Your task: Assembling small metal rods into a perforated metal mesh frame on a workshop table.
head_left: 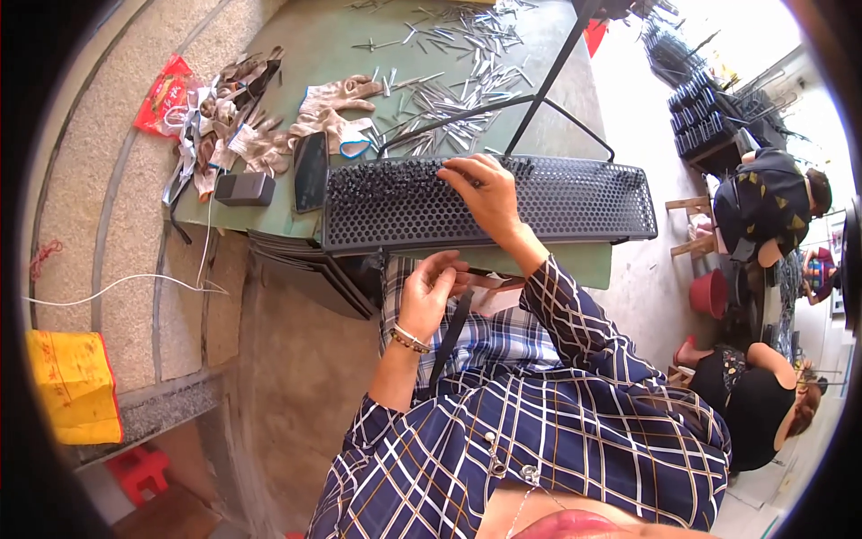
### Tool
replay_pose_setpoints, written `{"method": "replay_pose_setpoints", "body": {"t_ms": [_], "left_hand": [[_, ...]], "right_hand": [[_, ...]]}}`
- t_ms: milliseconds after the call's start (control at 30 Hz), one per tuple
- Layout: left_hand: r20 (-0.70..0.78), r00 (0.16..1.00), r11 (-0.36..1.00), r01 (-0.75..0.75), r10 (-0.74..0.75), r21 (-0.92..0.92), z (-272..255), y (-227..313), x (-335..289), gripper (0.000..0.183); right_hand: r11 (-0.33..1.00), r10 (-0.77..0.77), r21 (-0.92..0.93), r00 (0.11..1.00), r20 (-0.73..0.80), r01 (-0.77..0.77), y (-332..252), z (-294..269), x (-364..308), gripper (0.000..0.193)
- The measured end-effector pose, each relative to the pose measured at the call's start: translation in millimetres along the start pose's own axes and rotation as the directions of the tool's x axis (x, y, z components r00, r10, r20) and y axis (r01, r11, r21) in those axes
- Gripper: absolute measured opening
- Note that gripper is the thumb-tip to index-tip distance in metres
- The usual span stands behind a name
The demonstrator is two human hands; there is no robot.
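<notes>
A black perforated metal tray (575,202) lies across the table's near edge, with a thin black rod frame (539,97) rising behind it. Many small black pieces (382,187) are heaped on its left half and along its far side. My right hand (489,193) is over the tray's middle, fingertips pinched together at the edge of the heap. What lies between them is too small to name. Below the tray's near side, close to my lap, my left hand (429,292) has its fingers curled in. Whatever it may hold is hidden.
Worn work gloves (337,112) and a black phone (311,171) lie left of the tray, beside a dark grey box (244,189) with a white cable. Metal strips (449,117) are scattered on the green table (314,36). Dark panels (314,269) are stacked below. Other people work at right.
</notes>
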State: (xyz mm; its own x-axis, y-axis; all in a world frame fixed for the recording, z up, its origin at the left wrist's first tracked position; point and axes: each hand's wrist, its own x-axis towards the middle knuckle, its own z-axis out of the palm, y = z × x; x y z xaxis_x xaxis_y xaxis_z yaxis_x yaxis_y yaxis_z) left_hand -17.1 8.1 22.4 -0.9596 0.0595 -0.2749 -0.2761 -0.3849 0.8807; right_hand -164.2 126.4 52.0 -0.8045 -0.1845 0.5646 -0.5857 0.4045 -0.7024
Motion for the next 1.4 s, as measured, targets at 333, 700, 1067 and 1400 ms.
{"method": "replay_pose_setpoints", "body": {"t_ms": [333,700,1067,1400], "left_hand": [[-0.103,0.989,0.994,-0.109,0.11,0.023,-18,5,-5,0.021],[-0.166,0.94,0.944,-0.264,0.298,0.2,-26,90,25,0.019],[0.379,0.885,-0.152,-0.35,0.269,0.924,-66,188,261,0.064],[0.319,0.89,-0.303,-0.418,-0.325,0.856,-28,129,391,0.136]], "right_hand": [[0.911,-0.231,-0.331,0.969,0.082,0.245,-4,5,-14,0.018],[0.959,-0.229,-0.183,0.972,-0.062,0.214,-28,-35,-23,0.024],[0.935,0.344,-0.032,0.928,-0.144,-0.352,41,-191,71,0.017],[0.963,0.16,-0.241,0.46,0.873,0.124,166,-78,157,0.092]]}}
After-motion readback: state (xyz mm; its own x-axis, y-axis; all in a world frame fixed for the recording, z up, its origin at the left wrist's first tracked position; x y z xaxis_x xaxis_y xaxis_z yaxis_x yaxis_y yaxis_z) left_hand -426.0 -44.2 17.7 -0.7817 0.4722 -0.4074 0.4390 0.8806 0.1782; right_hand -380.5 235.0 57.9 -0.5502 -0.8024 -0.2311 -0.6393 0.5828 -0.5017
